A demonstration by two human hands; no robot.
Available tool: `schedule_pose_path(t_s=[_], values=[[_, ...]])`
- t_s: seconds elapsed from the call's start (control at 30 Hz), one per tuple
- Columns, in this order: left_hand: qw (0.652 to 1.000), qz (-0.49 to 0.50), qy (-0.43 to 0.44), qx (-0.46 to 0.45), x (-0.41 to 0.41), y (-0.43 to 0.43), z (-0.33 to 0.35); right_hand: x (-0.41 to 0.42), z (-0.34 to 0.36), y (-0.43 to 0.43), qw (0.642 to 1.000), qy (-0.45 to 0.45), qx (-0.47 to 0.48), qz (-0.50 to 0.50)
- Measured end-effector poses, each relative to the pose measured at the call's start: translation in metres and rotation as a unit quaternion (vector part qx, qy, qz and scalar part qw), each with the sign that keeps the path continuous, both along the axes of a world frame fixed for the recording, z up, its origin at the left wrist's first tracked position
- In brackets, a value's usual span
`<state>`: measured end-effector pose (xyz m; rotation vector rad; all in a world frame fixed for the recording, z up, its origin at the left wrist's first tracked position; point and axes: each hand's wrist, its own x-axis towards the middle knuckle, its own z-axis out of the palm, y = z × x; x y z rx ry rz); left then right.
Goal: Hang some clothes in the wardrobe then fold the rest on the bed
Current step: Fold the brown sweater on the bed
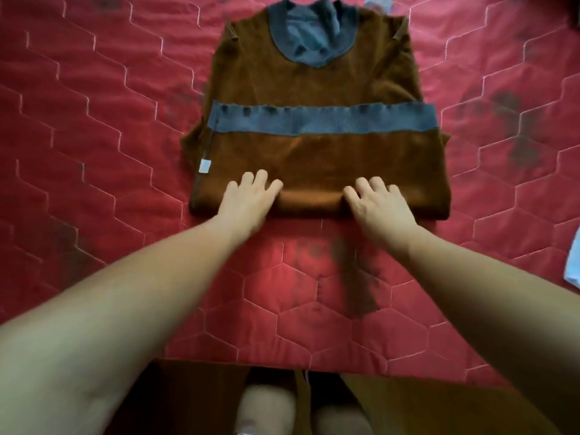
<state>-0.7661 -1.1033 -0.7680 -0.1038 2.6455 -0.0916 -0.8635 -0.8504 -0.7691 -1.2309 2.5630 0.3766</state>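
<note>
Both hands (251, 199) (379, 204) flat — folded sweater (314, 86), bed (94, 120)

The brown sweater (314, 83) is fine-ribbed knit cloth with a matt, slightly fuzzy surface. Its collar (281, 29) and hem band (323, 122) are blue-grey rib knit, also matt. The label (205, 166) at the side seam is smooth and white; its material cannot be told. The quilted bedspread (94, 120) is padded red cloth with a faint sheen, pale stitched hexagon seams and dull dark smudges. The pale blue cloth (572, 265) looks soft and matt.
</note>
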Motion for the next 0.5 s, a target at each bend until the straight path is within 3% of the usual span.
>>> schedule_pose_path(t_s=[0.17,0.27,0.43,0.5], values=[[0.999,0.014,0.011,0.037,0.0,0.001,-0.012,-0.006,-0.005,-0.013,0.999,-0.041,-0.016,-0.023],[0.994,0.008,-0.053,0.092,0.025,0.007,-0.001,0.019,0.008,-0.013,0.991,-0.125,0.027,-0.046],[0.968,-0.068,-0.196,0.139,0.086,0.012,0.016,0.081,0.036,0.004,0.941,-0.299,0.149,-0.05],[0.974,-0.062,-0.148,0.159,0.084,0.005,0.019,0.075,0.042,-0.001,0.93,-0.325,0.146,-0.088]])
